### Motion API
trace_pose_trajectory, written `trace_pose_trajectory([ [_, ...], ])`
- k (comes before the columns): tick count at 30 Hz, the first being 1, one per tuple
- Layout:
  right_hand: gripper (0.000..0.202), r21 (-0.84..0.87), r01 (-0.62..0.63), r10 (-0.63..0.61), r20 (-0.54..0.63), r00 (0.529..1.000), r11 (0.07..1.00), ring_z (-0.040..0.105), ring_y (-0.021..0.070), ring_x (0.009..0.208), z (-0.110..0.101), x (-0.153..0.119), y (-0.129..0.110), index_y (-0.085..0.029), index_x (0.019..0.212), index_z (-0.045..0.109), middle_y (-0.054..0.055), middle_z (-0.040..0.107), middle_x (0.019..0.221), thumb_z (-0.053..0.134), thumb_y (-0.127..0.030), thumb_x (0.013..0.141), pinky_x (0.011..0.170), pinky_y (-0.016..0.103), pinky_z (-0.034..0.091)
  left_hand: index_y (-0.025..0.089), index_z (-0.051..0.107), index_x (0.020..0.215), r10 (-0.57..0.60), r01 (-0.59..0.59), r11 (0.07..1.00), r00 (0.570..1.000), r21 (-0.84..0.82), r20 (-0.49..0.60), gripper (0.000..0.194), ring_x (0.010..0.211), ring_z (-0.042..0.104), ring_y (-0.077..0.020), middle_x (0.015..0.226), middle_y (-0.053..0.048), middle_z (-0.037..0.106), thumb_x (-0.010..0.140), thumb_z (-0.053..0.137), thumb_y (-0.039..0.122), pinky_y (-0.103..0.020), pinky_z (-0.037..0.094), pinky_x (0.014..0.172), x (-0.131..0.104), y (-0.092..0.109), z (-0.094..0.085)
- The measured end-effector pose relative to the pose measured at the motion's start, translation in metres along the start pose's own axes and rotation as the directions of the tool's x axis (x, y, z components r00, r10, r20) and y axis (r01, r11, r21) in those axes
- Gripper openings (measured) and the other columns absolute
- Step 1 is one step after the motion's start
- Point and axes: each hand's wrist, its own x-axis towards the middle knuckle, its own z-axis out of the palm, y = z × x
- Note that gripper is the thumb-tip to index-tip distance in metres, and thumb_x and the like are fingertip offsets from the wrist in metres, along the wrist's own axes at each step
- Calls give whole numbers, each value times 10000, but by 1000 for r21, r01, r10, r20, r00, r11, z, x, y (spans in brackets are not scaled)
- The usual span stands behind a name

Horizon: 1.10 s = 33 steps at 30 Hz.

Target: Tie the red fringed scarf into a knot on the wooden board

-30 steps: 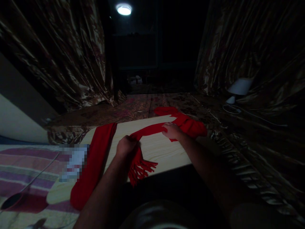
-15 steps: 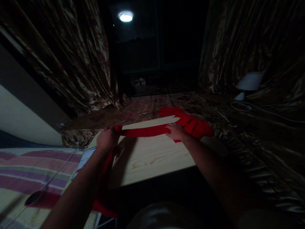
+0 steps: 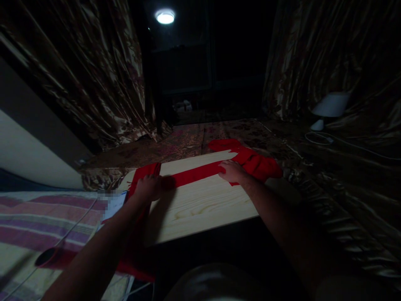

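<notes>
A long red cloth (image 3: 194, 175), perhaps a scarf, runs as a narrow band across a pale wooden board (image 3: 200, 200). Its right part lies bunched in loose folds, while its left part bends over and hangs off the near left side. My left hand (image 3: 148, 188) is closed on the band near its left end, fingertips mostly hidden. Further right, my right hand (image 3: 232, 171) grips the band where it meets the bunched folds, fingers curled on the fabric. Both hands are at the board's surface.
A striped bedspread (image 3: 46, 213) lies to the left, with a phone-like bright screen (image 3: 115, 205) and a thin cable. A dark red cylinder (image 3: 46, 257) is nearby. Patterned curtains (image 3: 115, 83) hang behind; a white lamp (image 3: 332, 104) stands at the right.
My left hand has moved right and slightly nearer, bringing the band's left end down at a slant. More red cloth shows at the board's left end. My right hand has stayed nearly still.
</notes>
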Motion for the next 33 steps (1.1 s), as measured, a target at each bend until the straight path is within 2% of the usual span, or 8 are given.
trace_pose_trajectory([
  [3, 454, -6, 0, 0, -7, 1000, 1000, 524, 272, 1266, 0, 0, 0, -205, 1285, 656, 93, 616, 1376, 592, -383, 872, 1076, 408, 399, 211, 473, 1477, 121, -139, 975, 986, -174, -113, 700, 1371, 471, -343, 1508, -189, 483, 856, 577, 515, -463, 422, 1067, 0, 26, 3],
  [5, 455, -8, -4, 4, 1, 1000, 1000, 521, 270, 1267, -1, 0, 0, -207, 1288, 653, 92, 615, 1376, 593, -388, 874, 1072, 406, 401, 180, 391, 1535, 138, -179, 948, 976, -262, -169, 730, 1458, 366, -310, 1578, -186, 394, 914, 494, 552, -436, 351, 1139, 0, 46, 9],
  [7, 455, -10, -3, 3, 4, 1000, 1000, 516, 265, 1271, -1, 0, -1, -212, 1293, 649, 87, 614, 1378, 591, -389, 878, 1074, 402, 399, 180, 316, 1574, 119, -164, 929, 981, -331, -153, 736, 1509, 265, -312, 1623, -175, 316, 957, 409, 570, -490, 279, 1178, -2, 62, 18],
  [9, 451, -14, -5, 5, -6, 1000, 1000, 516, 259, 1269, 0, 0, 0, -219, 1295, 647, 79, 616, 1377, 589, -386, 880, 1077, 399, 397, 215, 263, 1598, 96, -124, 917, 991, -380, -93, 741, 1534, 185, -327, 1651, -156, 250, 973, 342, 606, -583, 204, 1186, -4, 74, 30],
  [13, 453, -26, 14, -15, -26, 1000, 1000, 513, 260, 1271, 4, 1, 3, -207, 1298, 647, 81, 613, 1380, 579, -385, 887, 1097, 398, 383, 252, 226, 1611, 79, -96, 907, 995, -409, -57, 772, 1551, 84, -332, 1677, -127, 145, 966, 252, 676, -664, 104, 1176, -9, 84, 44],
  [26, 431, -66, 27, -28, -2, 1000, 997, 552, 251, 1238, 8, 8, 7, -199, 1276, 660, 97, 638, 1338, 578, -394, 900, 1068, 365, 415, 250, 286, 1597, 23, -59, 888, 996, -455, -83, 793, 1542, 106, -373, 1664, -136, 200, 937, 306, 688, -675, 62, 1177, -17, 90, 38],
  [29, 387, -45, -14, 15, 25, 1000, 999, 605, 237, 1159, 4, 18, 6, -185, 1173, 708, 106, 681, 1242, 559, -434, 917, 1011, 325, 442, 225, 296, 1595, 9, -47, 890, 996, -454, -86, 811, 1534, 116, -399, 1657, -166, 218, 930, 299, 690, -702, 54, 1160, -21, 95, 37],
  [33, 402, -91, -68, 81, 148, 986, 994, 674, 228, 994, -11, 38, -2, -208, 966, 751, 104, 738, 1067, 455, -480, 973, 845, 298, 482, 174, 369, 1556, -22, -34, 896, 992, -443, -121, 760, 1498, 190, -447, 1616, -225, 298, 945, 315, 622, -739, 107, 1120, -28, 104, 33],
])
